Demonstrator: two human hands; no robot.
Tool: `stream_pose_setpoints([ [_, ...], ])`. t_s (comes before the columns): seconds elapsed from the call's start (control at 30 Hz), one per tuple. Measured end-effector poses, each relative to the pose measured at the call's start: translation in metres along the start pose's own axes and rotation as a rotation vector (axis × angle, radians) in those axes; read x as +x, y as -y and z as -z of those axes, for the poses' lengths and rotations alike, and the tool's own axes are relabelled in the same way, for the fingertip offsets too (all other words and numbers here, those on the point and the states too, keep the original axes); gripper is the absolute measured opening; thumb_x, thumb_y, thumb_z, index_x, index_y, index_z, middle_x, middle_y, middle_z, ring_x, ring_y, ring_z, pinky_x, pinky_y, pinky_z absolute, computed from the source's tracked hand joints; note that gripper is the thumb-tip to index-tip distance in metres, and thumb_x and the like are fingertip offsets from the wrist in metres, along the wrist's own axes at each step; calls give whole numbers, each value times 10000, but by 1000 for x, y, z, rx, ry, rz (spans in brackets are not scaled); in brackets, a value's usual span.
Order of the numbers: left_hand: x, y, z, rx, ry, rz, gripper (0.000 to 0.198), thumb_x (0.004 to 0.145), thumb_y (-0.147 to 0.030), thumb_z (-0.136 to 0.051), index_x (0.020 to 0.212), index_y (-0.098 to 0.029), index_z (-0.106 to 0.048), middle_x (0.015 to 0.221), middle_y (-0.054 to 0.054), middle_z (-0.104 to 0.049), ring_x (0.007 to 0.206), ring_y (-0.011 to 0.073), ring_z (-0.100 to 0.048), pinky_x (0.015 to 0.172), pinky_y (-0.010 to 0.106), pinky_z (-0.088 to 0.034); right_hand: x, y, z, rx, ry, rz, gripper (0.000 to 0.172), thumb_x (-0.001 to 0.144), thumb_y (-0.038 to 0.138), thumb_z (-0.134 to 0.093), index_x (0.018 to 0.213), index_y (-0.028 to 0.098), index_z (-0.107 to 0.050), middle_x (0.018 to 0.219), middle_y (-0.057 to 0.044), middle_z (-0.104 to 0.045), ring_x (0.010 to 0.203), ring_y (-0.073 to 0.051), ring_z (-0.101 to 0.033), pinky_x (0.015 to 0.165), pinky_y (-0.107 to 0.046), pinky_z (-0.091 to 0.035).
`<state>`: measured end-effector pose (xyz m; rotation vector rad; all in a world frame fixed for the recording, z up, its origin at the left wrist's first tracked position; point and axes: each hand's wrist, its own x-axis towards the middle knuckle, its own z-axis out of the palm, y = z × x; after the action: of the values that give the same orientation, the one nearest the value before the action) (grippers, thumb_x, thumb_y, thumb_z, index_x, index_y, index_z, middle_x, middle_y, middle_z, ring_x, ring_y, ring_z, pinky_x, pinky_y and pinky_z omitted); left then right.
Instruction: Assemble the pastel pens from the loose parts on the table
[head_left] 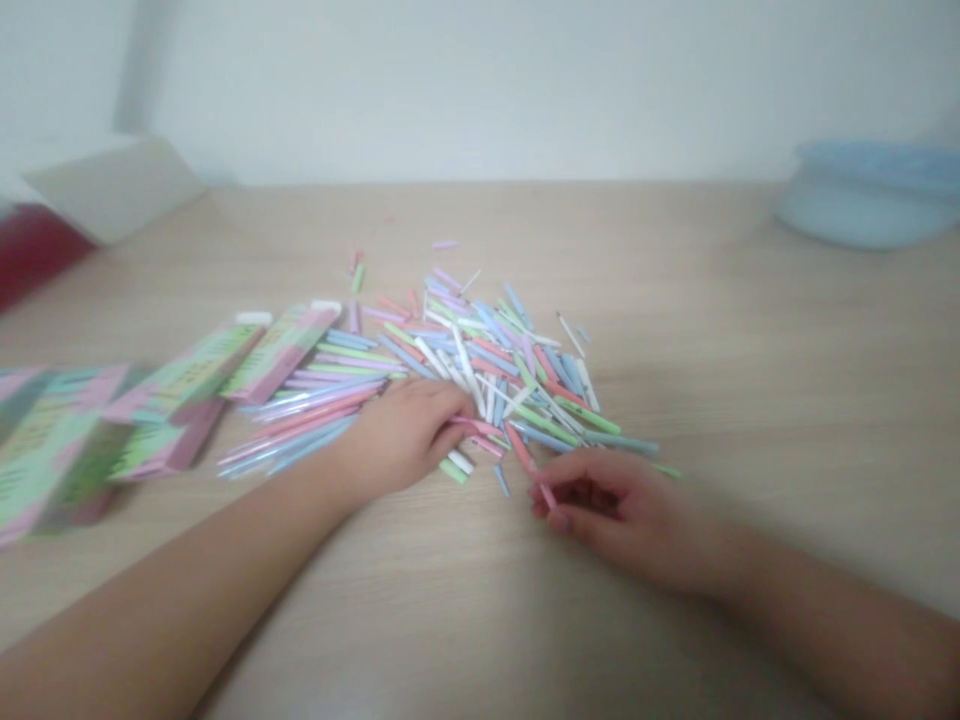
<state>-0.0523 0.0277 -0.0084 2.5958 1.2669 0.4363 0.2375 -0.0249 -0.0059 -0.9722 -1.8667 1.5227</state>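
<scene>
Tabletop [712, 290], pastel sticks [465, 350] under left hand [401, 435], right hand [622, 510] half-hiding one

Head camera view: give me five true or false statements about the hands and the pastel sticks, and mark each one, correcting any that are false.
The right hand pinches a pink stick. True.

The left hand rests well away from the pile of pastel sticks. False: it lies against the near edge of the pile.

The pink-and-green boxes lie to the right of the pile. False: they lie to its left.

A pale blue plastic tub sits at the far right of the wooden table. True.

All the sticks are one colour. False: they are pink, blue, green and white.
</scene>
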Motion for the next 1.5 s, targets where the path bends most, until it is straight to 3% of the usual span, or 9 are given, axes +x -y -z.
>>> stream_pose_setpoints([
  [0.17, -1, -1, -1, 21, -47, -6, 223, 1029, -334, -557, 1208, -236, -649, 1144, 60, -714, 1088, 254, -644, 981, 412, -461, 0, -1, -1, 5, -5, 4, 209, 929, 370, -740, 1065, 211, -736, 950, -35, -749, 858, -167, -705, 769, -279, -581],
  [0.27, -2, -8, 5, 101, -96, -21, 247, 1007, -389, -582, 1156, -218, -681, 1119, 88, -699, 1081, 278, -621, 970, 439, -452, -1, -1, -1, 9, 3, 9, 202, 930, 374, -738, 1053, 214, -735, 934, -31, -741, 840, -168, -697, 759, -285, -579],
  [0.47, -3, -26, 13, 131, 22, -194, 270, 1066, -376, -496, 1128, -284, -741, 1076, 52, -717, 1061, 249, -619, 977, 423, -412, 0, -2, 0, 23, 14, 27, 191, 928, 358, -743, 1058, 218, -731, 939, -21, -724, 846, -162, -686, 769, -286, -576],
  [0.83, -1, -37, 7, 122, 79, -84, 213, 1047, -374, -561, 1143, -286, -730, 1091, 45, -685, 1047, 253, -604, 930, 403, -430, 2, -6, -2, 56, 32, 4, 219, 933, 371, -741, 1098, 227, -731, 989, -30, -734, 888, -174, -691, 808, -306, -576],
  [1.07, -4, -39, 3, 327, 33, -206, 160, 1033, -276, -579, 1125, -234, -704, 1117, 70, -705, 1115, 301, -590, 909, 455, -423, 1, -6, -3, 10, 32, 26, 205, 938, 380, -728, 1065, 219, -724, 955, -27, -726, 855, -170, -685, 774, -298, -573],
  [1.17, -8, -39, 3, 409, -51, -213, 177, 1017, -211, -570, 1143, -196, -694, 1137, 112, -711, 1081, 320, -603, 894, 469, -450, 0, -6, -2, -14, 28, 46, 202, 944, 371, -718, 1079, 220, -718, 977, -32, -734, 877, -175, -699, 795, -302, -583],
  [1.33, -12, -52, 4, 55, -266, -11, 367, 1064, -276, -488, 1416, -199, -555, 1157, 113, -718, 1051, 271, -656, 931, 421, -505, -3, -4, 2, -253, 64, 199, 175, 977, 312, -665, 1127, 230, -702, 950, -30, -728, 826, -169, -673, 757, -296, -560],
  [1.4, -11, -59, 2, -230, -258, 132, 430, 1075, -324, -470, 1496, -239, -483, 1037, 56, -731, 913, 216, -684, 834, 354, -531, -4, -3, 3, -375, 85, 296, 189, 966, 280, -674, 1149, 236, -691, 957, -31, -734, 835, -168, -667, 769, -297, -546],
  [1.5, -6, -66, -4, -637, -217, 300, 362, 1052, -419, -511, 1349, -244, -623, 895, 16, -713, 779, 176, -671, 717, 295, -536, -5, -1, 4, -468, 115, 410, 212, 968, 239, -672, 1180, 236, -669, 1037, -52, -758, 947, -179, -696, 870, -311, -548],
])
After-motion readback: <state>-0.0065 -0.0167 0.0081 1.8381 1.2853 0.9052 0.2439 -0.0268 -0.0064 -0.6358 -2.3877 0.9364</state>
